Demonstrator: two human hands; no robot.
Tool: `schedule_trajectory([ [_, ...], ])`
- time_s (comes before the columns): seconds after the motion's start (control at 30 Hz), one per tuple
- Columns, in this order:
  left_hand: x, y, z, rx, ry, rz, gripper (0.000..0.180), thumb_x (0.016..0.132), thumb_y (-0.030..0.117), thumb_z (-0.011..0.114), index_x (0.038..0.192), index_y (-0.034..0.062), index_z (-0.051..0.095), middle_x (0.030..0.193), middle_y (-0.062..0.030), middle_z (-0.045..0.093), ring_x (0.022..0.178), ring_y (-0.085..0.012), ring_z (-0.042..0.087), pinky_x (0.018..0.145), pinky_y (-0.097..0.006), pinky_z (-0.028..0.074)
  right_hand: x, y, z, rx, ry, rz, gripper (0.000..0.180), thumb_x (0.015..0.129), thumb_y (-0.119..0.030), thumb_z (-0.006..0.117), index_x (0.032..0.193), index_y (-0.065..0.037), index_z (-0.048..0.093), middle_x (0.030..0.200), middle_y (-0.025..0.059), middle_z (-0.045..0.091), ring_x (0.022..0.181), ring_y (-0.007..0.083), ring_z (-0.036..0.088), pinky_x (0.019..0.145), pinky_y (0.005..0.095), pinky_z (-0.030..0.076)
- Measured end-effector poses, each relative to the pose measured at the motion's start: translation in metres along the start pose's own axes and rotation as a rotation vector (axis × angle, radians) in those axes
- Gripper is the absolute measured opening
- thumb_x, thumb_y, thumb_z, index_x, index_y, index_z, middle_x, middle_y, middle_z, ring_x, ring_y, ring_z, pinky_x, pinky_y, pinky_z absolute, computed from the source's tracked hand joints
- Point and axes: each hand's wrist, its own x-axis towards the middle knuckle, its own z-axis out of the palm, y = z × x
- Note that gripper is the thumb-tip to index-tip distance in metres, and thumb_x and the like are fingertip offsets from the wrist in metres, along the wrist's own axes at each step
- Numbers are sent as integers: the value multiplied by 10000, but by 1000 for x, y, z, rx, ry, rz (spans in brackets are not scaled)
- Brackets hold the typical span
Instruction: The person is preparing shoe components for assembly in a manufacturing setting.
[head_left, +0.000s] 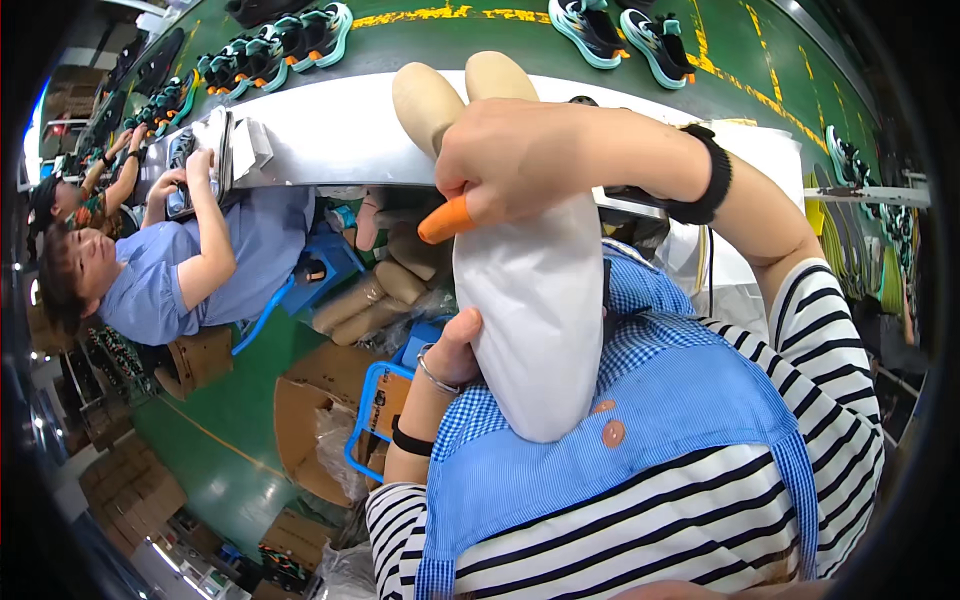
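Note:
A white, smooth foot-shaped form [530,310], seemingly wrapped in paper or thin cloth, stands tilted against my blue apron, its rounded end downward. My left hand [455,350] grips its left side; the thumb shows and the other fingers are hidden behind it. Over its upper end lies my right hand [505,165], fingers curled in, with an orange finger cot [445,220] on one finger. That hand covers the top of the form. Just beyond it, two beige foot-shaped forms [425,100] rest on the white table, partly hidden by my right hand.
The white table [330,130] runs across ahead of me. Several black and teal sneakers [590,35] stand beyond it. At left sits a co-worker [190,260] handling a shoe. Below are a blue stool [375,400], an open cardboard box [310,420] and more beige forms [370,305].

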Motion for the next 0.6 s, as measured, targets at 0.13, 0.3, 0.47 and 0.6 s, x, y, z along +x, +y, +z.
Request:
schedule_trajectory([
  [0.13, 19, 14, 10, -126, 152, 4, 772, 837, 545, 465, 1370, 14, 295, 1320, -164, 453, 1176, -263, 497, 993, -387, 402, 17, 40, 14, 138, -78, 220, 436, 837, -422, 601, 766, 1, 675, 660, 97, 612, 617, 192, 552, 573, 325, 424],
  [0.3, 56, 39, 22, -98, 351, -62, 578, 955, 445, 332, 1355, 27, 335, 1299, -148, 486, 1152, -243, 525, 968, -387, 435, 11, 86, 20, 107, -107, 377, 434, 806, -434, 625, 756, -7, 683, 693, 102, 621, 636, 198, 562, 587, 332, 434],
  [0.47, 82, 43, 49, -169, 276, -5, 547, 933, 440, 422, 1290, 25, 418, 1249, -149, 526, 1103, -250, 558, 944, -391, 460, -3, 75, 6, -59, -20, 270, 380, 804, -386, 622, 778, -12, 681, 725, 121, 636, 664, 230, 585, 624, 336, 453],
  [0.6, 91, 53, 44, -495, 156, 226, 599, 897, 475, 477, 1325, 65, 396, 1276, -143, 500, 1139, -288, 519, 971, -445, 426, -18, 96, -9, -131, 934, -76, 298, 829, -326, 613, 909, -39, 634, 814, 139, 642, 710, 250, 613, 645, 342, 479],
])
